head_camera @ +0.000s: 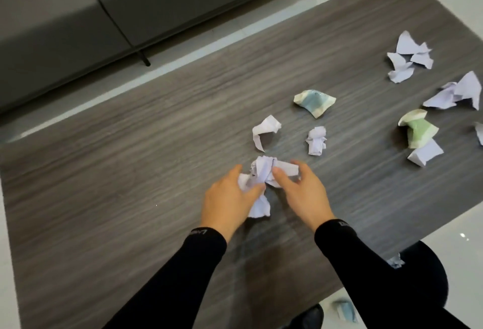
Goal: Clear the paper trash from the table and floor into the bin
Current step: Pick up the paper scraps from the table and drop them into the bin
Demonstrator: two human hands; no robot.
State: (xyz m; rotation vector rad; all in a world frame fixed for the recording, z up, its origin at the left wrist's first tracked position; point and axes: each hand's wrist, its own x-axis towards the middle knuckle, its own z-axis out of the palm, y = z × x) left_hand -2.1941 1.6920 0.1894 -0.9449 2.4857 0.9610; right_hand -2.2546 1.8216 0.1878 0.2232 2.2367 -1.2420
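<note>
Head view: your left hand (230, 198) and right hand (303, 193) pinched one crumpled paper wad (261, 174) mid-table (130, 172).
Risk: loose grip, so pieces could spill.

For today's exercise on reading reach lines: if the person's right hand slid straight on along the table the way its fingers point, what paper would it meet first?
Past the wad it grips, the right hand points up-left; the curled white scrap likely comes first, though depth is uncertain.

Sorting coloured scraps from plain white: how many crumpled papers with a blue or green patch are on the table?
2. The blue-patched paper lies mid-table, beyond the two small white wads. The green-patched paper lies farther right, touching a white scrap. Another bluish piece lies on the floor, not the table.
</note>
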